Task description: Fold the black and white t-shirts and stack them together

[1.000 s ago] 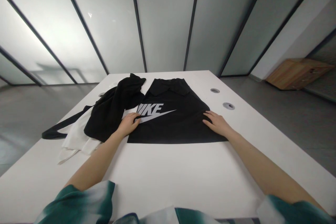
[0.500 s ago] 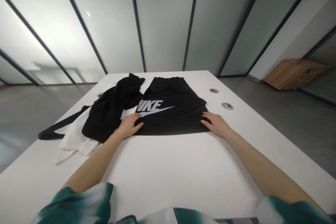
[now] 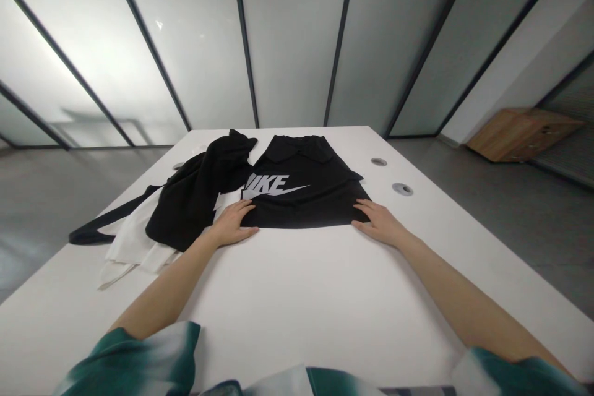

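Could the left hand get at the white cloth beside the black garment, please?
Probably yes: the left hand lies close to the white cloth, whose near edge is uncovered, though the black garment overlaps its far part.

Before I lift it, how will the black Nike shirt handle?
The black Nike shirt is probably floppy and light: it lies flat, with soft folds at the collar. It may slide on the smooth white table.

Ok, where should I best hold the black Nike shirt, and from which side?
Probably the near hem of the black Nike shirt, from your side: that edge lies straight and flat, and your left hand and right hand already rest at its corners.
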A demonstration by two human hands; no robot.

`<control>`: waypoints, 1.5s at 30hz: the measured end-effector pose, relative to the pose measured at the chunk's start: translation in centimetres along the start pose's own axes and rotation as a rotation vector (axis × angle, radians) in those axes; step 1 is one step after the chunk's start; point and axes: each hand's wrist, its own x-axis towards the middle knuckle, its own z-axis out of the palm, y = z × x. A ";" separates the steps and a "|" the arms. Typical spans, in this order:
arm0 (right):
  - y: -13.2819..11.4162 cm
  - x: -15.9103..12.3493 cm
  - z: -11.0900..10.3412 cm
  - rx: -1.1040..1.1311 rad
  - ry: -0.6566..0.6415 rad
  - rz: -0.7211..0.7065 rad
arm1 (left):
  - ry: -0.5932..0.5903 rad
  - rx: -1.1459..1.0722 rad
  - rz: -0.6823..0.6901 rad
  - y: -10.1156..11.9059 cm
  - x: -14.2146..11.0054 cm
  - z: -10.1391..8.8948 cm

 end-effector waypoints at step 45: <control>0.2 11.0 -1.0 0.560 0.179 0.553 | 0.346 -0.924 -0.515 -0.5 12.3 -1.0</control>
